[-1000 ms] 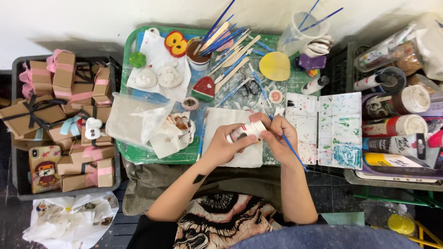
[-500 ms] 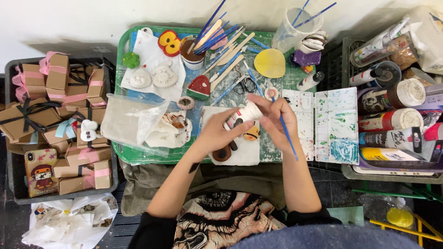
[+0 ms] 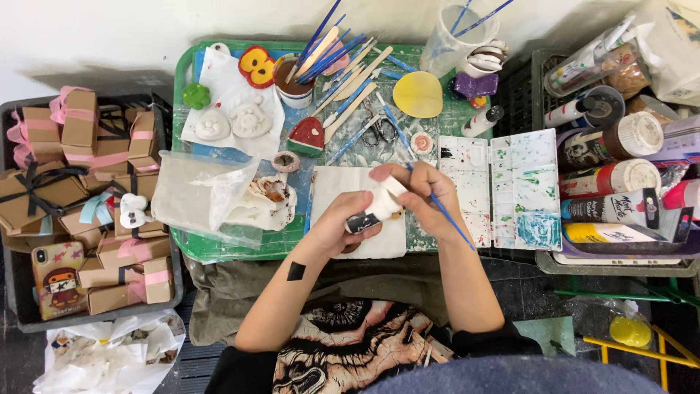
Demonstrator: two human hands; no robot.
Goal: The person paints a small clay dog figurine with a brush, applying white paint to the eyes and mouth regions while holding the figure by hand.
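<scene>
My left hand [image 3: 341,222] grips a small white paint tube with a dark cap [image 3: 373,209] over a white sheet [image 3: 332,188] on the green tray [image 3: 184,80]. My right hand [image 3: 421,198] touches the top end of the tube and also holds a thin blue paintbrush [image 3: 448,217] that points down to the right. Just right of my hands lies a white paint palette [image 3: 510,186] smeared with green and blue.
A cup of brushes [image 3: 295,80], scissors [image 3: 379,130], a yellow disc [image 3: 417,93], small painted clay figures [image 3: 251,120] and a plastic bag [image 3: 200,195] lie on the tray. A bin of ribboned cardboard boxes [image 3: 80,182] stands left; paint tubes and bottles [image 3: 612,179] stand right.
The view has shifted slightly. Both hands stay together on the white tube, which has tilted lower toward my left hand; the brush remains in my right hand.
</scene>
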